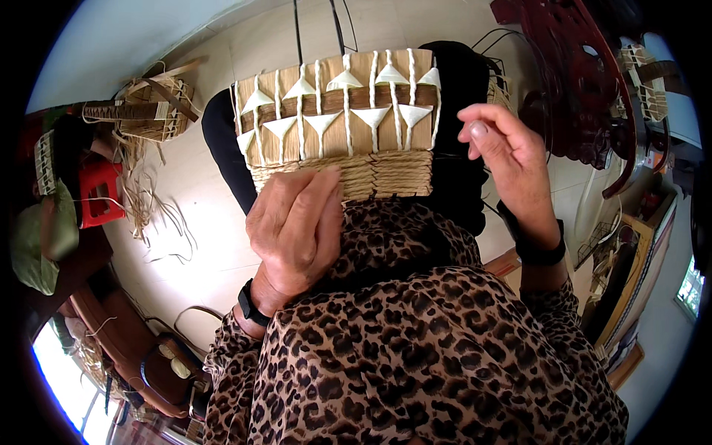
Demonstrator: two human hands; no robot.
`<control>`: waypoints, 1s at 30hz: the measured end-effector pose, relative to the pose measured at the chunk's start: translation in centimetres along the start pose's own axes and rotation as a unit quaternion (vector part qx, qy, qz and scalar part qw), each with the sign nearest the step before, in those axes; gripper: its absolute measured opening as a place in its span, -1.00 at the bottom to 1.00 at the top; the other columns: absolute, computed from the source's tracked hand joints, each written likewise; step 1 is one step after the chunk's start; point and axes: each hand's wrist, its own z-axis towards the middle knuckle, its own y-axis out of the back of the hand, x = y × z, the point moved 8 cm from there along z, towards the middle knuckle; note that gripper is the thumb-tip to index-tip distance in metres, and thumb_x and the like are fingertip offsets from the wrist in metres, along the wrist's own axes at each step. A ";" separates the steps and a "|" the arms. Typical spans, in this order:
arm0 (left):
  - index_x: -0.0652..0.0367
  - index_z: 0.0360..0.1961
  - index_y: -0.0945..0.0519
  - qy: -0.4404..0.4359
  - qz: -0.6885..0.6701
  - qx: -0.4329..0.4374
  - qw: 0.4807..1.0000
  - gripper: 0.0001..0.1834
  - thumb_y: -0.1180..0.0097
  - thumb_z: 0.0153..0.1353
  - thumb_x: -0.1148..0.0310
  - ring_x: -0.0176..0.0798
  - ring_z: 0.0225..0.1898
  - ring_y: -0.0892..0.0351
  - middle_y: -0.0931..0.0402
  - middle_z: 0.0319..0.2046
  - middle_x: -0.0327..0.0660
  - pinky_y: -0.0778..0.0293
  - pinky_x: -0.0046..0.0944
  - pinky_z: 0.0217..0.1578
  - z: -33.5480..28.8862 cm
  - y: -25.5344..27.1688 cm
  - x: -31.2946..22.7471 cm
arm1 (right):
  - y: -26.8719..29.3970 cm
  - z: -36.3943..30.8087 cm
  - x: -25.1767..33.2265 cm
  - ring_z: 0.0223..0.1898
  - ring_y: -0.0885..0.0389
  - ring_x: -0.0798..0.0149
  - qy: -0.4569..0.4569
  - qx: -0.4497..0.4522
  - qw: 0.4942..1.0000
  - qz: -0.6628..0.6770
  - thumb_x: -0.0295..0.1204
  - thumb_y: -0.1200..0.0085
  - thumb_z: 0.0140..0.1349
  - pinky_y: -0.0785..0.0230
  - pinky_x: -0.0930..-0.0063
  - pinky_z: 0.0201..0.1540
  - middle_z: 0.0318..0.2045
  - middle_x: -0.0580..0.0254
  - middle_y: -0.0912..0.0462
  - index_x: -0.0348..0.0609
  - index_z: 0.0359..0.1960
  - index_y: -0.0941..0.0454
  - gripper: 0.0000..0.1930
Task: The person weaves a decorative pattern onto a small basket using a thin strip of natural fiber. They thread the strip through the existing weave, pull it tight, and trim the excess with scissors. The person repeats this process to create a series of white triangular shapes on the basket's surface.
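A woven basket or bag body [360, 99] rests on my lap. Its side has light wood-like strips, a darker brown band, twisted white cords and two rows of white folded triangles. Along its near edge runs a band of tan twisted rope [389, 174]. My left hand [293, 222] is closed at the near left corner, fingers bent over the rope band; its thumb is mostly hidden. To the right of the basket, apart from it, my right hand [508, 152] is raised with thumb and fingers curled together. Whether a thin strand is between them cannot be made out.
Another woven basket [152, 111] stands on the floor at the far left, with loose fibre strands [159, 200] below it. A red plastic stool [101, 194] is at left. Carved dark red wooden furniture [571, 67] stands at far right. Thin black cords [298, 30] extend beyond the basket.
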 end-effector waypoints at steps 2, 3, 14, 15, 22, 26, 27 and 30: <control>0.32 -0.21 -0.63 0.024 0.000 0.008 1.000 -0.79 -0.25 0.07 0.60 -0.23 -0.49 -0.59 -0.58 -0.41 -0.09 -0.48 -0.33 -0.52 0.7 -0.6 0.1 | -0.8 -0.6 -0.6 -0.49 -0.49 0.56 -0.031 0.037 0.999 0.017 -0.24 -0.01 0.37 -0.37 0.68 -0.42 -0.51 0.35 -0.59 -0.24 -0.16 -0.56 -0.72; 0.33 -0.20 -0.63 0.037 0.006 0.012 0.999 -0.76 -0.31 0.07 0.51 -0.26 -0.51 -0.60 -0.59 -0.42 -0.09 -0.48 -0.34 -0.54 0.8 -0.9 0.3 | -1.2 -0.9 -1.1 -0.51 -0.46 0.58 -0.038 0.061 0.997 0.016 -0.19 -0.06 0.34 -0.32 0.69 -0.45 -0.53 0.37 -0.57 -0.24 -0.20 -0.57 -0.69; 0.35 -0.34 -0.64 0.079 -0.062 0.034 0.994 -0.90 -0.26 0.08 0.59 -0.37 -0.55 -0.53 -0.57 -0.48 -0.18 -0.40 -0.37 -0.57 2.1 -2.2 0.8 | -2.6 -0.9 1.6 -0.59 -0.40 0.49 0.070 0.047 0.995 -0.054 -0.51 -0.21 0.16 -0.23 0.64 -0.55 -0.50 0.29 -0.56 -0.23 -0.37 -0.57 -0.92; 0.34 -0.34 -0.64 0.113 -0.080 0.035 0.990 -0.91 -0.25 0.09 0.60 -0.39 -0.55 -0.52 -0.57 -0.48 -0.19 -0.38 -0.40 -0.57 2.1 -2.1 1.1 | -2.6 -0.8 1.7 -0.54 -0.44 0.44 0.066 0.052 0.996 -0.040 -0.52 -0.25 0.11 -0.28 0.59 -0.50 -0.48 0.28 -0.56 -0.22 -0.36 -0.57 -0.89; 0.32 -0.38 -0.63 0.130 -0.104 -0.010 0.986 -0.89 -0.24 0.01 0.65 -0.22 -0.58 -0.52 -0.52 -0.54 -0.15 -0.40 -0.34 -0.57 1.7 -1.7 1.6 | -2.8 -0.1 4.6 -0.18 -0.50 0.19 0.189 0.003 0.970 -0.150 -0.52 -0.37 -0.11 -0.40 0.36 -0.15 -0.25 0.28 -0.56 -0.14 -0.28 -0.58 -0.70; 0.34 -0.33 -0.62 0.143 -0.112 0.005 0.983 -0.92 -0.21 0.11 0.63 -0.41 -0.53 -0.47 -0.56 -0.46 -0.18 -0.37 -0.43 -0.53 1.4 -1.9 1.7 | -3.6 0.0 5.9 -0.16 -0.47 0.21 0.251 0.010 0.952 -0.176 -0.55 -0.36 -0.17 -0.38 0.34 -0.15 -0.23 0.31 -0.54 -0.15 -0.35 -0.59 -0.72; 0.34 -0.33 -0.61 0.121 -0.130 0.001 0.984 -0.92 -0.21 0.11 0.63 -0.39 -0.51 -0.49 -0.55 -0.46 -0.17 -0.38 -0.42 -0.53 1.4 -2.1 1.5 | -3.8 0.1 5.8 -0.16 -0.48 0.25 0.256 0.008 0.951 -0.172 -0.56 -0.36 -0.19 -0.34 0.35 -0.12 -0.25 0.35 -0.54 -0.14 -0.39 -0.59 -0.73; 0.34 -0.35 -0.60 0.095 -0.139 0.006 0.986 -0.89 -0.23 0.06 0.67 -0.32 -0.49 -0.53 -0.55 -0.46 -0.14 -0.42 -0.38 -0.52 1.5 -2.5 1.0 | -4.5 0.1 6.0 -0.17 -0.48 0.28 0.280 0.005 0.937 -0.208 -0.57 -0.35 -0.21 -0.30 0.38 -0.09 -0.25 0.39 -0.54 -0.12 -0.39 -0.60 -0.73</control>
